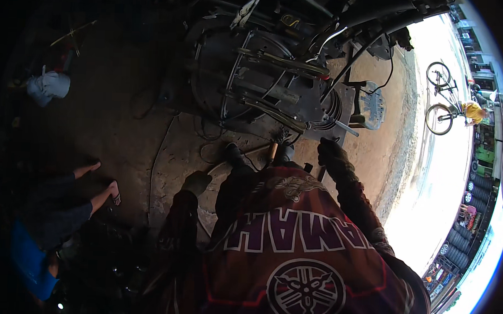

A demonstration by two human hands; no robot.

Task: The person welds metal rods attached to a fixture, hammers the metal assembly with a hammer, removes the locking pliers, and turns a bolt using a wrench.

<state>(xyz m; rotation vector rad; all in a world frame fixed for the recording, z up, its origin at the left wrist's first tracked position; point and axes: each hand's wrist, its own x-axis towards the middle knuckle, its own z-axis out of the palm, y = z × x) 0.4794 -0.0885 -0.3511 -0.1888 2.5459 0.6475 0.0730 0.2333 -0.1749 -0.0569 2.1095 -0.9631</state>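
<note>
In front of me a welded metal rod frame (262,74) lies on a dark metal work table (314,95). My right hand (333,152), in a dark glove, is closed near the table's near right corner. A dark, thin piece shows below that fist, but I cannot make out what it is. My left hand (197,183), also gloved, hangs low beside my left leg, its fingers too dark to read. Between my hands and the frame is a wooden-handled wire brush (274,151). A pale metal bar (346,127) juts past the table's right edge.
Cables (162,148) run over the concrete floor. Locking pliers (245,10) sit at the far side, beside dark tubes. A worn blue seat (372,106) stands right of the table. At left a seated person (53,216) stretches bare legs. A cyclist (473,112) passes on the bright road.
</note>
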